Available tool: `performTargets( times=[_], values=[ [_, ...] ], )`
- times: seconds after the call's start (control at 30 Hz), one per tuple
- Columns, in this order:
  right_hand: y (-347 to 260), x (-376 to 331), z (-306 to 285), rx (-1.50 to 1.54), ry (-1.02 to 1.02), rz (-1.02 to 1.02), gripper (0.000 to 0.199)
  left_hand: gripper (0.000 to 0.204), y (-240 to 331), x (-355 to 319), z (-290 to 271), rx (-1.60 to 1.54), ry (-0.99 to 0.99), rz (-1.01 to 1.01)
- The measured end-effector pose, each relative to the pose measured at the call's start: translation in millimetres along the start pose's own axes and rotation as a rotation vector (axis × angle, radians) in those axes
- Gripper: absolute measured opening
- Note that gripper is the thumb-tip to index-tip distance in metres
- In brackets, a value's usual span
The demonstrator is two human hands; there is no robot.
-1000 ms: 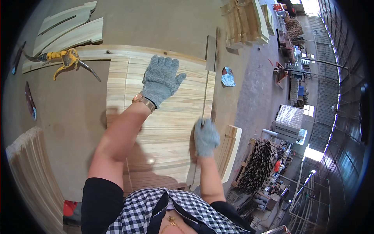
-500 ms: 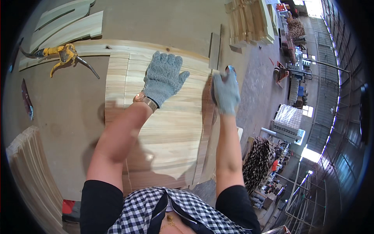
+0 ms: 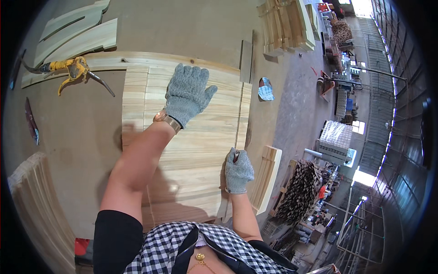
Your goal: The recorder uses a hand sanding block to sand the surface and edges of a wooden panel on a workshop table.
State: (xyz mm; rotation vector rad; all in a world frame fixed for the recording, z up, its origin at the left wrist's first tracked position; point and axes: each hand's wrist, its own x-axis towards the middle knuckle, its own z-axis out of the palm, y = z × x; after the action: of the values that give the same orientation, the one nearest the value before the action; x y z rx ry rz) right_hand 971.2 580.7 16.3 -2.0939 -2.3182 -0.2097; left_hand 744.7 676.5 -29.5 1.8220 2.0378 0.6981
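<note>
My left hand [image 3: 188, 93], in a grey knit glove, lies flat on a pale wooden panel [image 3: 191, 146] with its fingers stretched out. Closed in a fist, my gloved right hand [image 3: 239, 171] is at the panel's right edge, low down. A small reddish-brown bit of sandpaper [image 3: 236, 156] sticks out at its thumb; the glove hides the rest. Along that edge runs a narrow wooden strip [image 3: 245, 109]. Another piece of sandpaper [image 3: 266, 89], with a blue-and-white printed back, lies on the table to the right.
A yellow air blow gun [image 3: 76, 68] rests at the upper left, across a long board [image 3: 150, 58]. Curved wooden parts [image 3: 75, 32] lie behind it. Wood stacks stand at the far right [image 3: 285, 25], near left [image 3: 39, 201] and near right [image 3: 267, 180].
My right hand has come down the panel's right edge toward me, uncovering the sandpaper on the table. My left hand has stayed in place on the panel; the view has shifted slightly.
</note>
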Motion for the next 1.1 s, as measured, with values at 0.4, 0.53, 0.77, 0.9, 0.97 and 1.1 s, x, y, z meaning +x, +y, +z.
performTargets(
  times=[0.4,0.53,0.77,0.9,0.97,1.1],
  values=[
    [-54,183,27,-0.05,0.142,-0.129,0.021,0.051,7,2,-5,-0.04,-0.006,-0.003],
    [-32,106,19,-0.001,0.019,-0.025,0.027,0.049,2,1,4,-0.011,0.09,0.029],
    [13,-30,0,-0.031,0.168,-0.157,0.029,0.049,4,1,-5,-0.023,-0.028,-0.03],
    [-17,60,19,-0.012,0.19,-0.198,0.02,0.05,-3,-2,-3,-0.032,0.008,-0.005],
    [-35,125,24,-0.015,0.246,-0.199,0.02,0.05,4,-1,-1,-0.046,-0.003,-0.005],
    [-57,189,33,-0.017,0.215,-0.162,0.02,0.051,3,0,3,-0.045,0.099,0.022]
  ],
)
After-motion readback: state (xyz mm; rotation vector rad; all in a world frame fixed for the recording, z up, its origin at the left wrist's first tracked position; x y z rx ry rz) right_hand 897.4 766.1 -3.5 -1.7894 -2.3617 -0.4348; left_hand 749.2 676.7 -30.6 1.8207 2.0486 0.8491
